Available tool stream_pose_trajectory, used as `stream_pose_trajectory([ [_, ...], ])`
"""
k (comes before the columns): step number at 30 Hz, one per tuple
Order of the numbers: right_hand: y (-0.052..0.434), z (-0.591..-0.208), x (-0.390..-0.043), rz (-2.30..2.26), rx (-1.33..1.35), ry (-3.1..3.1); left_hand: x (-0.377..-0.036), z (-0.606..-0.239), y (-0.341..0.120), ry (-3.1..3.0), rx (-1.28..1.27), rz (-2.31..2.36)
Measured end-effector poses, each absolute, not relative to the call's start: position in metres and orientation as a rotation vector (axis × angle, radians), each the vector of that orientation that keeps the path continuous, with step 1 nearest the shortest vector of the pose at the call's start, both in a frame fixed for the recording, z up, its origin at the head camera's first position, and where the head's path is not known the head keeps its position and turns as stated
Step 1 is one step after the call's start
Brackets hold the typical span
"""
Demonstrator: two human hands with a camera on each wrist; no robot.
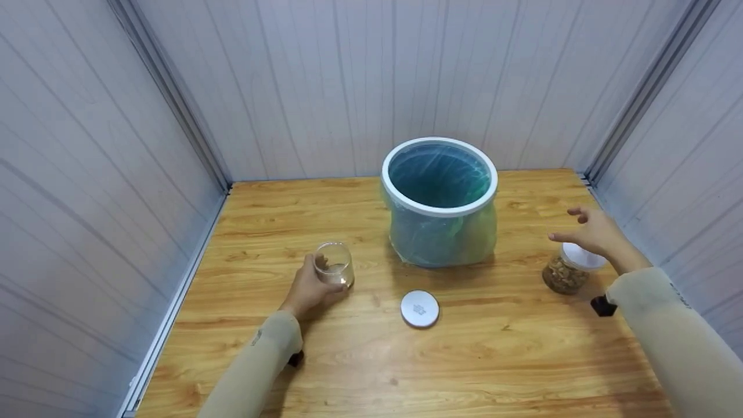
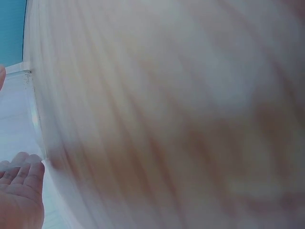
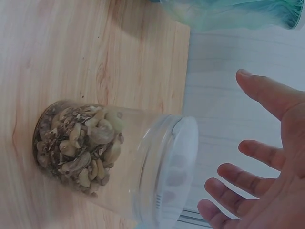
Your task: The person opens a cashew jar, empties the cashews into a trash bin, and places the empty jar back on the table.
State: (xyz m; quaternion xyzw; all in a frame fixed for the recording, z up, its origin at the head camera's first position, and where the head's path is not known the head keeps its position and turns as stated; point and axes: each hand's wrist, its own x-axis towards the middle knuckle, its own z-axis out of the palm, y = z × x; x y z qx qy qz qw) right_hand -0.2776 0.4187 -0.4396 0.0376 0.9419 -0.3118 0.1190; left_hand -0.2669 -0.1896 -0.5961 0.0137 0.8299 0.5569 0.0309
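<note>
At left centre in the head view, my left hand (image 1: 309,284) grips a clear jar (image 1: 335,273) with no lid on it, standing on the table. In the left wrist view only the fingers (image 2: 26,183) and a bit of thumb show at the left edge. On the right, my right hand (image 1: 595,235) hovers just over a lidded clear jar (image 1: 564,277) of what look like cashew nuts (image 3: 78,148). Its fingers are spread apart from the white lid (image 3: 178,167). A loose round white lid (image 1: 419,309) lies flat between the two hands.
A bin (image 1: 444,232) with a white rim and a greenish plastic liner stands at the back of the wooden table (image 1: 371,371). Pale panelled walls (image 1: 302,87) enclose the table at the back and on both sides.
</note>
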Motion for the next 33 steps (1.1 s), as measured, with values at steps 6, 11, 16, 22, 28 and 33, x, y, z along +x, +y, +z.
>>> stream_pose_trajectory([
  [6, 0.421, -0.445, -0.274, -0.878, 0.096, 2.746, -0.267, -0.594, -0.189, 2.541, 0.032, 1.704],
  [11, 0.424, -0.448, -0.272, -0.872, 0.078, 2.761, -0.266, -0.594, -0.188, 2.546, 0.029, 1.691],
  [16, 0.428, -0.454, -0.272, -0.869, 0.077, 2.777, -0.264, -0.595, -0.187, 2.544, 0.050, 1.734],
  [22, 0.433, -0.463, -0.268, -0.824, 0.065, 2.791, -0.264, -0.597, -0.186, 2.574, 0.078, 1.752],
  [28, 0.434, -0.470, -0.265, -0.796, 0.043, 2.807, -0.265, -0.598, -0.185, 2.565, 0.077, 1.760],
  [33, 0.434, -0.473, -0.264, -0.831, 0.021, 2.792, -0.266, -0.598, -0.186, 2.548, 0.084, 1.766],
])
